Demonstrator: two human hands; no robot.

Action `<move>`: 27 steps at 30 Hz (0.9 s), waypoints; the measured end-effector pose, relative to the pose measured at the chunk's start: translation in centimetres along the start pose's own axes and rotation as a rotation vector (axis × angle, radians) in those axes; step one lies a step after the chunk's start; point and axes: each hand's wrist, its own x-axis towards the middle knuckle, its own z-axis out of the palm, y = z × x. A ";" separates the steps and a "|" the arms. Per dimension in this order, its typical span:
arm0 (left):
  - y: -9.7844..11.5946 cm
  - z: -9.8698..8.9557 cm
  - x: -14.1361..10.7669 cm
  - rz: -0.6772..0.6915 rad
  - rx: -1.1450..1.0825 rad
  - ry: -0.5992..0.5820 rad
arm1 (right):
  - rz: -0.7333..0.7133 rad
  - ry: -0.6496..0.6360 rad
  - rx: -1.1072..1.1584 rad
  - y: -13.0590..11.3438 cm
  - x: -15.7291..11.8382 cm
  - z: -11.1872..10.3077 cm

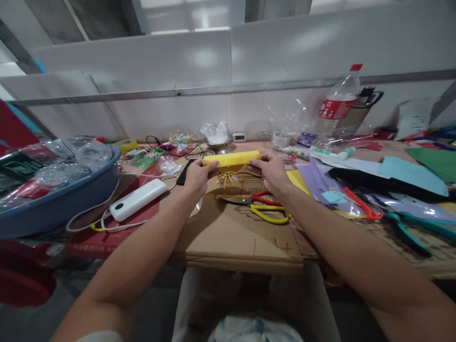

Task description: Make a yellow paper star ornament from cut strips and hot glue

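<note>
A yellow strip, perhaps folded paper or thin foam, is stretched level between my two hands above the cardboard. My left hand pinches its left end between thumb and fingers. At the other end my right hand grips it the same way. Below the strip sits a small yellow spidery piece with thin legs. Scissors with one red and one yellow handle lie on the cardboard, blades pointing left, nearest my right hand.
Left stands a blue basin full of clear plastic bottles, beside a white power strip with cables. Right are purple sheets, a red cutter and teal-handled pliers. A red-capped bottle stands by the wall.
</note>
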 end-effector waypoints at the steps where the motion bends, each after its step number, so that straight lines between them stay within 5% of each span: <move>1: 0.0 0.0 0.1 0.003 -0.001 0.002 | -0.002 -0.002 -0.002 -0.1 0.0 0.0; 27: 0.3 -0.2 0.2 0.079 -0.004 0.013 | -0.037 -0.145 -0.034 -0.3 -0.3 0.0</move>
